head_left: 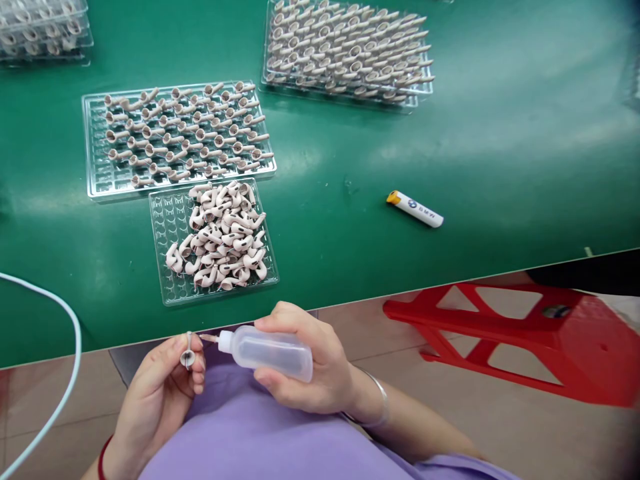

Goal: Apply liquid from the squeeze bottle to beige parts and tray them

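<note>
Just off the table's front edge, my left hand [163, 380] pinches one earbud shell [187, 359], its round opening facing me. My right hand [313, 363] is closed round a translucent squeeze bottle [273, 352] lying on its side, its thin nozzle pointing left. The nozzle tip is close to the fingers and the shell's stem; whether it touches cannot be made out. In front of my hands, a clear plastic tray [167, 283] bears a heap of loose earbud shells [227, 233].
Behind it, another clear tray [93, 183] holds shells in rows. Stacked trays stand at the back right [345, 53] and back left [43, 30]. A white lighter [415, 208] lies on the green table [325, 247]. A pale cable [70, 373] curves at left; a red stool [520, 340] stands right.
</note>
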A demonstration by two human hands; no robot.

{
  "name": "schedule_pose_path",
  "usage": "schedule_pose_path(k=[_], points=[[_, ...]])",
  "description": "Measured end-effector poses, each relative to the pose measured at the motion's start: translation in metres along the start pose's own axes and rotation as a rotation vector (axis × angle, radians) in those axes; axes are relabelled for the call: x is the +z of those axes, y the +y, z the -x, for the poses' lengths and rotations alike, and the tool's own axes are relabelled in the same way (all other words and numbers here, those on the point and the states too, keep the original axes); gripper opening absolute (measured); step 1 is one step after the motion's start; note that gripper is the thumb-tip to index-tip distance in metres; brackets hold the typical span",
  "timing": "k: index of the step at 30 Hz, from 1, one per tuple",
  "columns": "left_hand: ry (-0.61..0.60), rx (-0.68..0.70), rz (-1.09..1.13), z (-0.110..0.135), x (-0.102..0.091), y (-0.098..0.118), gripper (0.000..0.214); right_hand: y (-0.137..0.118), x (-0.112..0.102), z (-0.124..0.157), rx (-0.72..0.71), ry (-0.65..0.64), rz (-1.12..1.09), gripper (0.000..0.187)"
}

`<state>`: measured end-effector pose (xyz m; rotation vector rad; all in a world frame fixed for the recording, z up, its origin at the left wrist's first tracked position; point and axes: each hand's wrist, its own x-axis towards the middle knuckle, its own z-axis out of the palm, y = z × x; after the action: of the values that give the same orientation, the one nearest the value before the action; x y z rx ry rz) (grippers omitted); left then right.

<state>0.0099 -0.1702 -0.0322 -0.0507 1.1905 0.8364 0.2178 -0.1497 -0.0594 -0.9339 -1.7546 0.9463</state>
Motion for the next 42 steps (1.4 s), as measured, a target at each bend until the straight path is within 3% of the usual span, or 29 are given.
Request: schedule_pose_path(k=[5, 10, 14, 18, 24, 36, 42], points=[[0.033, 0.003, -0.002, 0.005, 0.007, 0.003, 0.028, 0.001, 0.000, 0.000, 0.009, 0.002, -0.005, 0.038], [-0.014, -0.004, 0.015, 0.003, 0.003, 0.003, 0.026, -0.001, -0.005, 0.002, 0.056, 0.040, -0.083, 0.035], [-0.018, -0.038, -0.016, 0.001, -0.002, -0.001, 0.032, -0.005, -0.004, 0.004, 0.140, 0.058, -0.059, 0.046], [0.002, -0.082, -0.056, -0.004, -0.003, -0.008, 0.036, -0.006, 0.007, 0.002, 0.033, 0.000, 0.019, 0.045], [0.008, -0.089, -0.045, -0.015, 0.002, -0.013, 0.033, 0.001, 0.024, -0.004, -0.215, 0.005, 0.240, 0.017], [0.014, -0.014, -0.155, -0.015, 0.010, -0.009, 0.035, 0.006, 0.033, -0.002, -0.230, -0.034, 0.319, 0.020], [0.108, 0.115, -0.247, -0.015, 0.019, -0.006, 0.040, 0.009, 0.042, 0.001, -0.211, 0.042, 0.339, 0.016]])
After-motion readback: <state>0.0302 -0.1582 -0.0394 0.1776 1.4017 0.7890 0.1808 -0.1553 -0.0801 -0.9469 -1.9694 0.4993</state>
